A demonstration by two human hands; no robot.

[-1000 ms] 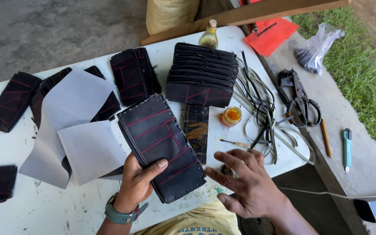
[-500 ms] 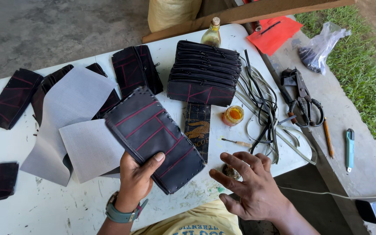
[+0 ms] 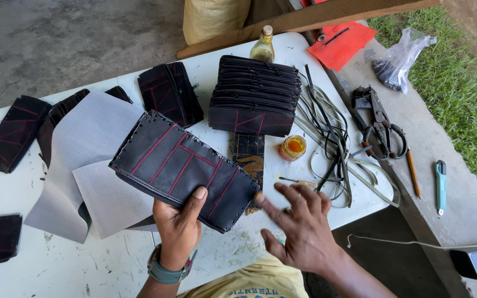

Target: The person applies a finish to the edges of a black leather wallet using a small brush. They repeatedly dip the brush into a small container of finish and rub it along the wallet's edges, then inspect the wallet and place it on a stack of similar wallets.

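My left hand [image 3: 179, 229] grips the black leather panel with red stitching [image 3: 186, 168] at centre frame, thumb on top, fingers hidden beneath it; its far side covers part of the grey paper sheets [image 3: 92, 165] on the tabletop [image 3: 84, 265]. My right hand [image 3: 299, 226] hovers beside it, fingers spread, holding nothing. Right of centre, a small jar [image 3: 292, 147] holds amber liquid

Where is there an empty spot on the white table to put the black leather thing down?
Bare table shows near the front edge, left of the left hand, below the grey sheets. Around the leather stack, straps and right hand it is crowded.
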